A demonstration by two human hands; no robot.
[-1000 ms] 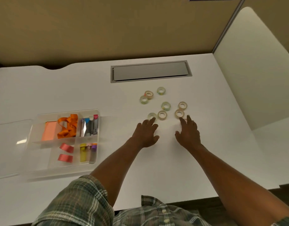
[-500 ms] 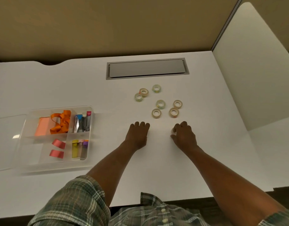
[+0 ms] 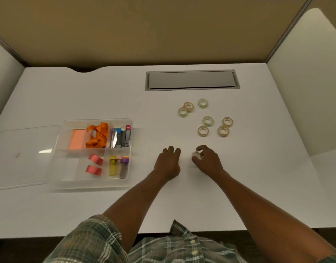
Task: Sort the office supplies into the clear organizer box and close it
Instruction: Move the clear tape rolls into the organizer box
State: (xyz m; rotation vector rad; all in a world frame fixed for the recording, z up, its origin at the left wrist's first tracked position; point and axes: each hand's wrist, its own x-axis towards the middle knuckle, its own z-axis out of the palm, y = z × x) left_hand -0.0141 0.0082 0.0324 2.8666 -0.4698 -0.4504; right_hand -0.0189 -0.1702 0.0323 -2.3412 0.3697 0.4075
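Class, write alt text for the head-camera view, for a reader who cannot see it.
A person's right hand pinches a small clear tape roll over a white desk, the left hand curled beside it. Seven more tape rolls lie beyond; at left an open clear organizer box, partly filled, sits beside its lid.

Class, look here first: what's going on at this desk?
A person at a white desk is sorting supplies. The right hand pinches a small clear tape roll; the left hand rests curled beside it, and whether it holds anything is hidden. Seven similar tape rolls lie loose farther back. The clear plastic organizer box on the left stands open, partly filled, its clear lid lying flat beside it.
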